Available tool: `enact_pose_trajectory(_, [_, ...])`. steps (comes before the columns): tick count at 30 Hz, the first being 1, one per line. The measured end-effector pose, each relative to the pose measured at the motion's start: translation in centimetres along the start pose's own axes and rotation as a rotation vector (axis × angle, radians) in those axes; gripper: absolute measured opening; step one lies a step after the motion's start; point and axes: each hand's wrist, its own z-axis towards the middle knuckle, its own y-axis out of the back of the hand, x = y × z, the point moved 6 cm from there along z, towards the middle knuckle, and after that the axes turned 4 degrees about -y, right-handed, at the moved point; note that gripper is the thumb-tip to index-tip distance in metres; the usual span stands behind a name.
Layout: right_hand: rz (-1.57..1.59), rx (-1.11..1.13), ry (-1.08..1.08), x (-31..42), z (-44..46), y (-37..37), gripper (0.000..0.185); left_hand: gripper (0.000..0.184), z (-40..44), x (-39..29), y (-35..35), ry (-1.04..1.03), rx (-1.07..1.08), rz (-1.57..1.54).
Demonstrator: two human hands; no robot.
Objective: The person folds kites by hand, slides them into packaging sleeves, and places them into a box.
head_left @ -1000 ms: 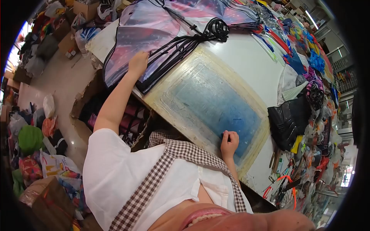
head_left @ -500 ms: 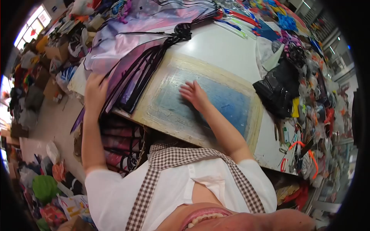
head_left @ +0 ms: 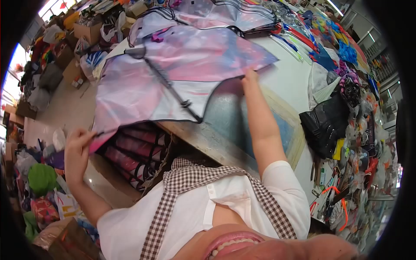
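A pink-and-purple fabric sheet with dark edging [head_left: 130, 89] is spread in the air over the near part of the white table [head_left: 271, 69]. At its lower left corner, beyond the table edge, my left hand [head_left: 79, 149] is closed on the fabric. My right hand [head_left: 250, 78] pinches its edge on the right, above the board. A dark strip [head_left: 167, 82] runs diagonally across the sheet. Below, the blue board with a yellowed border [head_left: 288, 125] is partly hidden by the fabric and my right arm. More similar fabric [head_left: 208, 15] lies behind.
Under the table's left side, an open carton holds folded pink-and-black pieces [head_left: 130, 158]. A black bag [head_left: 323, 125] lies at the right, near scissors, an orange cord [head_left: 342, 208] and many plastic-wrapped items. Boxes [head_left: 86, 31] and bags crowd the floor at left.
The sheet has been drawn from the pile and opened out over the board. My left hand moved down and outward; my right hand moved up and right and took hold of the fabric's edge.
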Motion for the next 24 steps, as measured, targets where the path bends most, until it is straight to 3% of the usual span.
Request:
enact_pose_trajectory(2, [-0.268, -0.275, 0.199, 4.5, 1.3, 5.4, 0.045, 0.024, 4.0, -3.7, 0.0, -0.210, -0.114, 0.119])
enact_pose_trajectory(4, [-0.518, -0.418, 0.450, 13.0, -4.9, 7.5, 0.044, 0.019, 8.6, -7.7, -1.0, -0.469, -0.202, 0.118])
enact_pose_trajectory(6, [-0.600, -0.390, 0.853, 19.0, -10.4, 5.8, 0.042, 0.010, 12.2, -11.8, -3.2, -0.676, -0.209, 0.155])
enact_pose_trajectory(8, [-0.759, -0.124, 1.206, 21.5, -16.4, 1.6, 0.035, 0.009, 15.9, -15.5, -5.9, -0.888, -0.269, 0.125])
enact_pose_trajectory(12, [-0.780, 0.598, 1.180, 17.9, -28.0, -3.4, 0.028, 0.008, 20.2, -21.3, -9.3, -1.030, -0.351, 0.130])
enact_pose_trajectory(14, [-0.805, 0.791, 0.889, 15.5, -31.1, -4.1, 0.024, 0.009, 20.8, -23.0, -9.4, -1.060, -0.469, 0.111])
enact_pose_trajectory(19, [-0.749, 0.929, 0.828, 13.6, -34.2, -4.2, 0.025, 0.009, 20.9, -23.0, -9.2, -1.093, -0.513, 0.278])
enact_pose_trajectory(24, [-0.874, 0.893, 0.951, 13.8, -35.7, -4.5, 0.027, 0.010, 20.6, -23.6, -7.4, -1.074, -0.485, 0.283])
